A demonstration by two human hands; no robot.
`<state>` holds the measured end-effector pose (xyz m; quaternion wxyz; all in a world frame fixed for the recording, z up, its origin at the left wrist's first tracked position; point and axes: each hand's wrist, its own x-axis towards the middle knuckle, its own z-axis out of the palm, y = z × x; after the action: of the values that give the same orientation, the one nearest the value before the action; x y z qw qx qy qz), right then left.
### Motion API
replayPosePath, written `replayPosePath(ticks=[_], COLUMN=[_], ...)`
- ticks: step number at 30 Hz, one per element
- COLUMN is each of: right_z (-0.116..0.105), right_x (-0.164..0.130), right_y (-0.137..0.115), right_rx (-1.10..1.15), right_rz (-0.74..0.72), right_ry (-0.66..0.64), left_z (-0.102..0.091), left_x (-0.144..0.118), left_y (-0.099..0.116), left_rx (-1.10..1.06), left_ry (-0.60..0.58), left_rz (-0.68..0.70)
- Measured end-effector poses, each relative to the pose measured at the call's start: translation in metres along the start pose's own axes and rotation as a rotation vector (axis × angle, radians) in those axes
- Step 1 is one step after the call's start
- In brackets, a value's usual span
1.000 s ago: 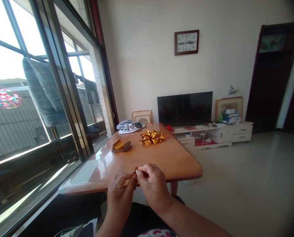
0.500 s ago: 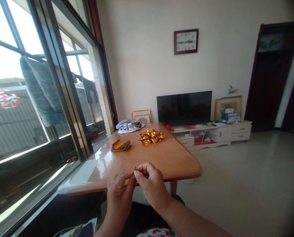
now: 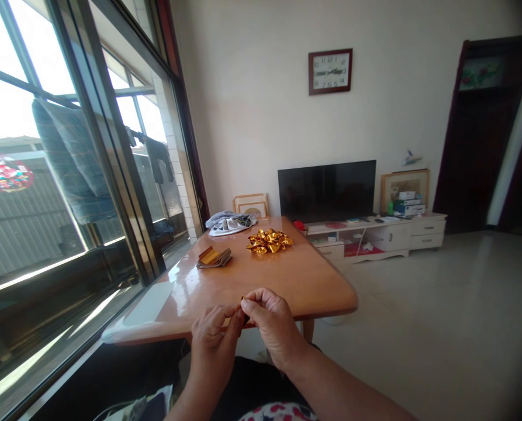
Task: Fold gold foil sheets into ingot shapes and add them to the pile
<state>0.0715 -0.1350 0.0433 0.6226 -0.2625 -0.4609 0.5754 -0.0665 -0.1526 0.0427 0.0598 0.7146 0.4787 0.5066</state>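
Note:
My left hand (image 3: 214,339) and my right hand (image 3: 270,323) meet above the near edge of the wooden table (image 3: 304,280). Together they pinch a small piece of gold foil (image 3: 242,301), most of it hidden by the fingertips. Farther back on the table lies a heap of folded gold foil pieces (image 3: 269,241). A small stack of flat gold sheets (image 3: 214,258) rests to its left, nearer the window.
A bundle of grey-white cloth (image 3: 231,223) lies at the table's far end. Large windows (image 3: 68,175) run along the left side. A television (image 3: 326,190) on a low white cabinet (image 3: 396,234) stands against the far wall under a clock (image 3: 329,71). Tiled floor spreads to the right.
My hands stay together on the foil piece, fingers shifting slightly. The view has tilted up a little.

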Motion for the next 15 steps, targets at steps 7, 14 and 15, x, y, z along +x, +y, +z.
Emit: replayPosePath(ticks=[7, 14, 15], right_z=[-0.007, -0.020, -0.021], right_x=[0.002, 0.002, 0.002], right_y=[-0.005, -0.025, -0.025], right_rx=[-0.091, -0.362, -0.377], right_rz=[-0.017, -0.156, -0.145], right_ry=[-0.023, 0.052, 0.041], left_z=[0.000, -0.002, -0.003], left_x=[-0.001, -0.002, -0.002], left_y=[0.008, 0.032, 0.034], left_rx=[-0.200, -0.649, -0.659], left_ry=[-0.042, -0.124, -0.132], left_rz=[-0.164, -0.489, -0.500])
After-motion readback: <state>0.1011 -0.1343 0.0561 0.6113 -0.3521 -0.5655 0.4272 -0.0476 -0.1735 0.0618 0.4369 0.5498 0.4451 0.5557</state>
